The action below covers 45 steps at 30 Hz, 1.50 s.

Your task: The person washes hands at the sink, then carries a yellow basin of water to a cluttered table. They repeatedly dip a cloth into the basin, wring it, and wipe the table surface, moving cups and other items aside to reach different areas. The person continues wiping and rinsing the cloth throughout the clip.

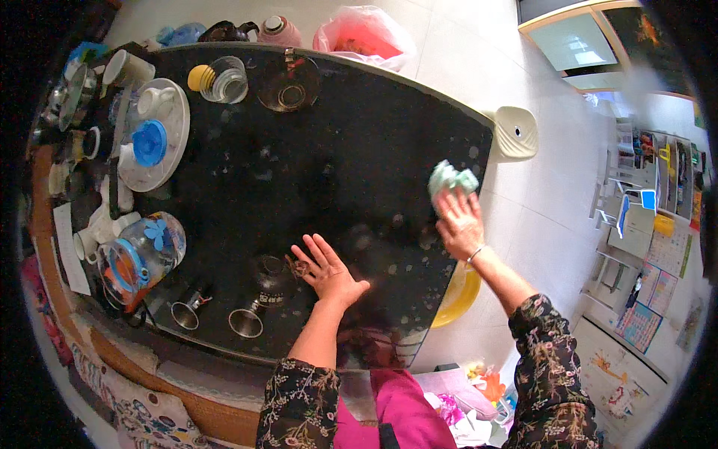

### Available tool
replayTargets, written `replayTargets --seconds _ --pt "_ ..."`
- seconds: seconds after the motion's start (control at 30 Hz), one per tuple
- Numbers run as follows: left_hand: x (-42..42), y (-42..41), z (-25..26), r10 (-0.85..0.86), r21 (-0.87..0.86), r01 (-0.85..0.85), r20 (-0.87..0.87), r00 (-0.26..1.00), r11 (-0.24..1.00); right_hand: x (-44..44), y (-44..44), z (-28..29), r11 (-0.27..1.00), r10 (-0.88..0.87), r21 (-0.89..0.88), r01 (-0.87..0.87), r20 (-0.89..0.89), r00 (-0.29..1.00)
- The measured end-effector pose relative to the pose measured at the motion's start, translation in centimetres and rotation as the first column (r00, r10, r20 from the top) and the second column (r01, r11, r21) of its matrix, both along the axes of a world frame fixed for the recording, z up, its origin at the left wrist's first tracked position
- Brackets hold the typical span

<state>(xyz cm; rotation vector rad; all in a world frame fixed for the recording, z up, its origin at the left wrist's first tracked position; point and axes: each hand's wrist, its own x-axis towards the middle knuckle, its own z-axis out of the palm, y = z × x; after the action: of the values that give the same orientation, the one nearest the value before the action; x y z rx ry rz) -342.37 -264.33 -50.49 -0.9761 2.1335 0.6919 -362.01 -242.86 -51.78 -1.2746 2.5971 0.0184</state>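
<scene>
My right hand point(461, 224) lies over a crumpled pale green cloth point(451, 178), pressing it near the right end of a dark glossy tabletop point(359, 140). The cloth is slightly blurred. Palm up and fingers spread, my left hand point(331, 278) is over the table's near part and appears to hold nothing. Just left of its fingertips is a dark glass vessel point(272, 280) with writing, partly hard to see against the black top. Pale spots and smears mark the tabletop around both hands.
Left of my hands stand a large clear jar point(162, 241) with a blue rim and a round tray point(182, 134) with a blue lid. A glass cup point(230, 81) and a glass pot point(291, 84) sit along the far edge. Beyond the right edge are a cream bin point(516, 134) and a yellow basin point(460, 297).
</scene>
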Motion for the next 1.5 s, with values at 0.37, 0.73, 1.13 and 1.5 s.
replayTargets --seconds 0.37,0.73,1.13,1.5 --pt "0.0 1.0 -0.9 0.003 -0.105 0.002 0.048 0.999 0.994 3.9 -18.8 -2.8 0.886 0.196 -0.427 -0.180 -0.006 0.981" --pt "0.6 1.7 -2.1 -0.060 -0.165 0.032 -0.167 0.984 0.986 -17.6 -4.7 -7.9 0.849 -0.518 -0.229 0.477 -0.180 0.836" --pt "1.5 1.4 -3.2 -0.078 -0.227 0.033 -0.191 0.979 0.973 28.5 7.4 -1.5 0.980 -0.131 -0.094 0.174 0.350 0.928" --pt "-0.8 1.1 -3.2 -0.110 -0.227 0.074 -0.149 0.983 0.971 2.4 -15.1 -3.0 0.926 -0.353 -0.103 0.364 0.111 0.929"
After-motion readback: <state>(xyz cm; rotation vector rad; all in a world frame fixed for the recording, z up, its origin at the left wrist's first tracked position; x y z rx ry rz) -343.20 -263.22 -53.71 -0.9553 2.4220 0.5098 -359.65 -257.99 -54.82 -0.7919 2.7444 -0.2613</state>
